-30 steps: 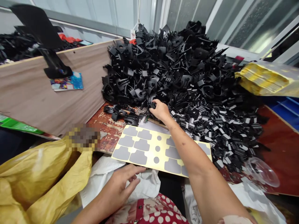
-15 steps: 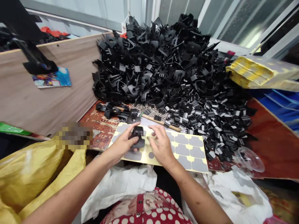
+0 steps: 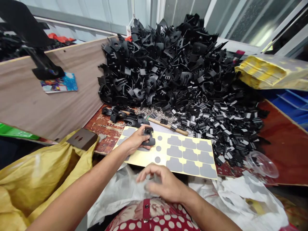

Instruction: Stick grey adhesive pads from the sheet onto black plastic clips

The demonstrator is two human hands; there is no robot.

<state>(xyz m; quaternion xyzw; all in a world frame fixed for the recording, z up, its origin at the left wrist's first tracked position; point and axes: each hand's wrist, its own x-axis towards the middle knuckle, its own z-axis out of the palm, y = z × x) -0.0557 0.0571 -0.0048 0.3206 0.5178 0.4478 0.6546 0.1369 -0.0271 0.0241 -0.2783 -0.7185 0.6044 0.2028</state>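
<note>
My left hand is closed around a black plastic clip, holding it just over the left part of the sticker sheet. That sheet is yellow, with grey rounded pads and a column of small grey dots. Closer to my body, my right hand hovers above my lap with its fingers curled but apart, slightly blurred, and nothing shows in it. Beyond the sheet's far edge lies a thin wooden stick. Small silver metal pieces are scattered behind it.
A tall heap of black plastic parts fills the back. Small black clips with pale faces spread to its right. A clear plastic bowl sits near the right edge. Yellow bags stand at left, and a stack of yellow sheets at right.
My right hand has drawn back from the clip toward my body and lap. My left hand, still holding the clip, has shifted slightly right in the picture.
</note>
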